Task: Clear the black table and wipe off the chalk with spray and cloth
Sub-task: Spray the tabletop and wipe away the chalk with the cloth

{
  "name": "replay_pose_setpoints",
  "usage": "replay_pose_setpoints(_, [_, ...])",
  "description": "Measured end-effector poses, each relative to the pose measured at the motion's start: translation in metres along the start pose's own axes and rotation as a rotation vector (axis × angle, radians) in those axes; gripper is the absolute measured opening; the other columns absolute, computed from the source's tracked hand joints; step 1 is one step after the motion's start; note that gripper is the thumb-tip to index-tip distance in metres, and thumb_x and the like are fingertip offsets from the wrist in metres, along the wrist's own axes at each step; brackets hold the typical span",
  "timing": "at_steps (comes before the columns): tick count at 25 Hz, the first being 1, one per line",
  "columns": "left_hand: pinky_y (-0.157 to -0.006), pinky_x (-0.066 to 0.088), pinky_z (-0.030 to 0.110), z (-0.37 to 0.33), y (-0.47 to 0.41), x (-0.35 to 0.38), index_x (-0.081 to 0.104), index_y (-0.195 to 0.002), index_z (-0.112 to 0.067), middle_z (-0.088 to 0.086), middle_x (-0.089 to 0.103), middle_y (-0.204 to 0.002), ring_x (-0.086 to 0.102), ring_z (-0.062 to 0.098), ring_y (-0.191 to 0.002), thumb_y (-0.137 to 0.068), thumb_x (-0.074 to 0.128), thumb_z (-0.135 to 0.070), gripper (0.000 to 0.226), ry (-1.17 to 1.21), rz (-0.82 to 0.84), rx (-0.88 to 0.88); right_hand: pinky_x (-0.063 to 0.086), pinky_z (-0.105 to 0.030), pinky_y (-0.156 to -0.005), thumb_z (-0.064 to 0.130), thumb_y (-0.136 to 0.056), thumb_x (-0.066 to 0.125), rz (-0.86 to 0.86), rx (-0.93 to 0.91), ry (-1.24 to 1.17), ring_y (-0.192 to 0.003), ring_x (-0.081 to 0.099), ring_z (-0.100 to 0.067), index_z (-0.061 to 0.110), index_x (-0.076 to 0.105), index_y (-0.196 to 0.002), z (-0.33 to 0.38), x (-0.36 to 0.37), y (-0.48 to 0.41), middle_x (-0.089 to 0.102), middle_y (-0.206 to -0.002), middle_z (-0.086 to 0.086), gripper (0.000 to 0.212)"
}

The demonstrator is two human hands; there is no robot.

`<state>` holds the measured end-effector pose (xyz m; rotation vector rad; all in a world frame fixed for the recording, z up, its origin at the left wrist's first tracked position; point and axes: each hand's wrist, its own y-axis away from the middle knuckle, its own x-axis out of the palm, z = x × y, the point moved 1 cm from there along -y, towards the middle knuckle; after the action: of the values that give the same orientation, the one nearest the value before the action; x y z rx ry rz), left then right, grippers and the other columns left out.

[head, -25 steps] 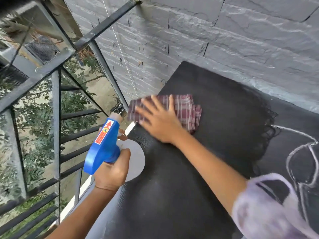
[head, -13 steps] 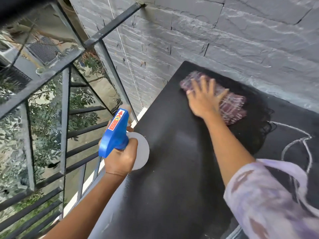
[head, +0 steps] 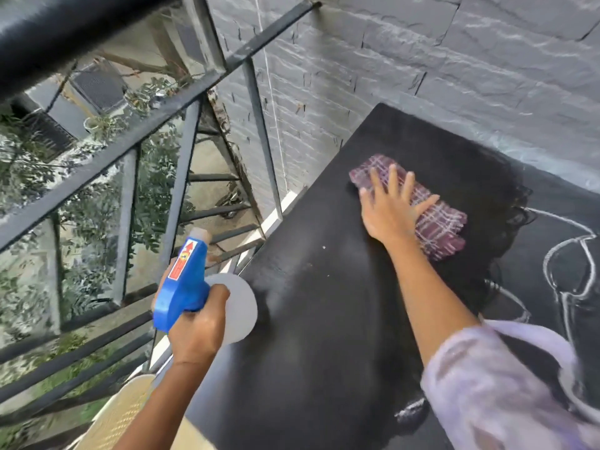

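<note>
Right hand pressed flat, fingers spread, on plaid cloth on black surface. Left hand clamped around blue spray bottle at the surface's left edge. Chalk lines at right.

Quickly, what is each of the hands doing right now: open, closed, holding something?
Left hand: closed around the blue spray bottle.
Right hand: open, flat on the plaid cloth, pressing it to the black table.

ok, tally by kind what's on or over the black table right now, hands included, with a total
Hands: 2, the left hand and the right hand
Spray bottles: 1, the blue spray bottle in the left hand
Cloths: 1, the plaid cloth flat under the right hand
Chalk drawings: 1, the chalk outline at the black table's right
Total: 5
</note>
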<state>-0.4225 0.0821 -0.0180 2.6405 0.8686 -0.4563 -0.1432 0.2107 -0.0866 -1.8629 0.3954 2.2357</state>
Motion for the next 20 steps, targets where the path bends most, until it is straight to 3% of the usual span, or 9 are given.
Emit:
replay_pose_setpoints(2, [-0.073, 0.034, 0.036, 0.002, 0.003, -0.017, 0.039, -0.051, -0.021, -0.004, 0.041, -0.053, 0.040, 0.025, -0.069, -0.056, 0.053, -0.028, 0.016, 0.004, -0.020, -0.019, -0.009, -0.077, -0.099, 0.051, -0.097, 0.011, 0.049, -0.249, 0.031, -0.144, -0.010, -0.030, 0.039, 0.005, -0.147, 0.047, 0.012, 0.036, -0.005, -0.159, 0.004, 0.052])
replay_pose_setpoints(4, [-0.071, 0.033, 0.036, 0.004, 0.005, -0.032, 0.039, -0.051, -0.020, -0.003, 0.040, -0.053, 0.038, 0.025, -0.062, -0.056, 0.053, -0.027, 0.017, 0.021, -0.002, -0.008, -0.009, -0.075, -0.101, 0.054, -0.096, 0.011, 0.069, -0.541, 0.105, -0.144, -0.013, -0.028, 0.041, 0.003, -0.146, 0.070, 0.027, 0.113, -0.006, -0.158, 0.005, 0.052])
replay_pose_setpoints(7, [-0.060, 0.032, 0.033, 0.008, 0.008, -0.049, 0.036, -0.052, -0.019, -0.001, 0.037, -0.054, 0.039, 0.008, -0.050, -0.057, 0.053, -0.025, 0.018, 0.039, 0.024, 0.026, 0.005, -0.074, -0.103, 0.052, -0.093, 0.026, 0.041, -0.847, 0.134, -0.145, 0.006, -0.029, 0.039, 0.018, -0.145, 0.041, 0.039, 0.224, 0.017, -0.157, 0.003, 0.054])
replay_pose_setpoints(9, [-0.055, 0.032, 0.026, 0.010, 0.011, -0.064, 0.035, -0.053, -0.018, 0.001, 0.036, -0.056, 0.040, 0.002, -0.045, -0.057, 0.052, -0.026, 0.019, 0.023, 0.023, 0.047, 0.013, -0.074, -0.102, 0.051, -0.092, 0.028, 0.016, -0.860, 0.171, -0.144, 0.014, -0.026, 0.040, 0.022, -0.145, 0.002, 0.032, 0.236, 0.021, -0.155, 0.005, 0.054])
replay_pose_setpoints(11, [-0.055, 0.034, 0.022, 0.013, 0.014, -0.083, 0.036, -0.055, -0.018, 0.006, 0.039, -0.063, 0.040, 0.007, -0.054, -0.057, 0.052, -0.026, 0.018, 0.018, 0.008, 0.039, 0.014, -0.076, -0.100, 0.052, -0.095, 0.021, -0.034, -0.580, 0.185, -0.144, 0.013, -0.026, 0.041, 0.022, -0.145, -0.018, 0.021, 0.199, 0.019, -0.156, 0.006, 0.051])
replay_pose_setpoints(13, [-0.065, 0.036, 0.028, 0.019, 0.017, -0.097, 0.039, -0.056, -0.018, 0.006, 0.043, -0.067, 0.040, 0.021, -0.068, -0.056, 0.052, -0.028, 0.016, 0.013, -0.008, -0.022, 0.003, -0.076, -0.101, 0.052, -0.095, 0.011, 0.005, -0.154, 0.079, -0.145, 0.000, -0.026, 0.041, 0.014, -0.146, -0.007, 0.012, 0.150, 0.006, -0.159, 0.006, 0.052])
replay_pose_setpoints(15, [-0.072, 0.034, 0.030, 0.030, 0.020, -0.113, 0.043, -0.061, -0.012, 0.008, 0.045, -0.072, 0.041, 0.022, -0.073, -0.057, 0.052, -0.030, 0.021, -0.017, -0.029, -0.021, -0.005, -0.078, -0.099, 0.050, -0.096, 0.010, 0.015, -0.004, 0.014, -0.145, -0.007, -0.029, 0.040, 0.009, -0.147, 0.035, 0.016, 0.135, -0.003, -0.159, 0.004, 0.052])
replay_pose_setpoints(18, [-0.061, 0.036, 0.016, 0.045, 0.020, -0.140, 0.047, -0.071, -0.013, 0.004, 0.045, -0.073, 0.040, 0.021, -0.066, -0.068, 0.056, -0.033, 0.022, -0.091, 0.011, 0.006, -0.012, -0.076, -0.098, 0.054, -0.095, 0.006, 0.059, -0.364, 0.085, -0.144, -0.011, -0.030, 0.042, 0.000, -0.146, 0.111, 0.039, 0.192, -0.010, -0.157, 0.004, 0.053])
replay_pose_setpoints(20, [-0.063, 0.035, 0.017, 0.052, 0.019, -0.153, 0.048, -0.071, -0.018, 0.003, 0.044, -0.069, 0.039, 0.016, -0.062, -0.079, 0.056, -0.029, 0.016, -0.140, 0.046, 0.010, -0.007, -0.077, -0.099, 0.057, -0.094, 0.009, 0.095, -0.679, 0.166, -0.144, -0.007, -0.031, 0.040, 0.003, -0.146, 0.130, 0.051, 0.266, -0.005, -0.157, 0.003, 0.055])
